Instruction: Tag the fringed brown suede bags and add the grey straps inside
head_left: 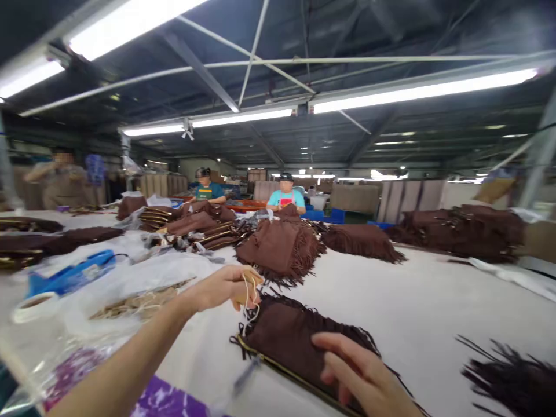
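Observation:
A dark brown fringed pouch (295, 333) lies before me on the white table, its brass-coloured zip edge toward me. My left hand (237, 286) is above the pouch's far left corner, fingers closed on a looped white string (247, 295). Something tan shows between those fingers; whether it is a tag on the string I cannot tell. My right hand (358, 370) is over the right part of the pouch, fingers loosely bent and apart, holding nothing; its fingertips seem to rest on the fabric. A grey zip pull (247, 373) hangs at the near edge, blurred.
An open plastic bag (130, 295) of tan tags with white strings lies left, near a tape roll (37, 307) and a blue tool (72, 272). Fringed brown pouches (278, 246) are stacked ahead. Dark fringe (512, 376) lies at right. Several people work beyond the table.

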`<state>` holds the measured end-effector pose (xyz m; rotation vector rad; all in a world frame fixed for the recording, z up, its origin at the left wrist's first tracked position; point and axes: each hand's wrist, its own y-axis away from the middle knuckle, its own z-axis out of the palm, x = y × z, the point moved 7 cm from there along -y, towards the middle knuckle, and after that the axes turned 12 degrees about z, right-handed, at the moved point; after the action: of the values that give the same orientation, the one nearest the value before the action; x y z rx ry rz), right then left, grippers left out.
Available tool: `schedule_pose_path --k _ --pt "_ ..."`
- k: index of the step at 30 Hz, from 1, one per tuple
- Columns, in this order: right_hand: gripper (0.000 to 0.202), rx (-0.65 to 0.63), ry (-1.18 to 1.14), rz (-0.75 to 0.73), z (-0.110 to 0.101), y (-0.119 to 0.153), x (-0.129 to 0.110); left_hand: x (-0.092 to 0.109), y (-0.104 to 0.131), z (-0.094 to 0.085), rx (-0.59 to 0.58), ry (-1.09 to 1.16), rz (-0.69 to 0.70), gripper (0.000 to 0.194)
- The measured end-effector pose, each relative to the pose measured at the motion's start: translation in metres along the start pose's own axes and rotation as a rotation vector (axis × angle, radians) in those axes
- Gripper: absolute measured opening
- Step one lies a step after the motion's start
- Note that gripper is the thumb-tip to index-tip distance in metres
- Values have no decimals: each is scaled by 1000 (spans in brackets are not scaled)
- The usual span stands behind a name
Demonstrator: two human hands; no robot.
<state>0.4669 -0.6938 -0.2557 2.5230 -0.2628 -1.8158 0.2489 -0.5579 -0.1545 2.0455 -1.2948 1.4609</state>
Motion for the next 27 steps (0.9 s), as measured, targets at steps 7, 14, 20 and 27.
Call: schedule_pose_path --k 7,14,20,27 --pt "56 -335 -668 73 58 -5 -22 23 -38 92 -63 6 165 26" --pt "44 -47 -295 68 -5 7 17 -12 -35 99 -55 -526 204 38" --pt "11 277 519 49 -68 32 14 -43 -19 145 -264 -556 163 45" --pt "28 333 425 -26 -87 42 8 -40 -17 185 -341 -385 125 30"
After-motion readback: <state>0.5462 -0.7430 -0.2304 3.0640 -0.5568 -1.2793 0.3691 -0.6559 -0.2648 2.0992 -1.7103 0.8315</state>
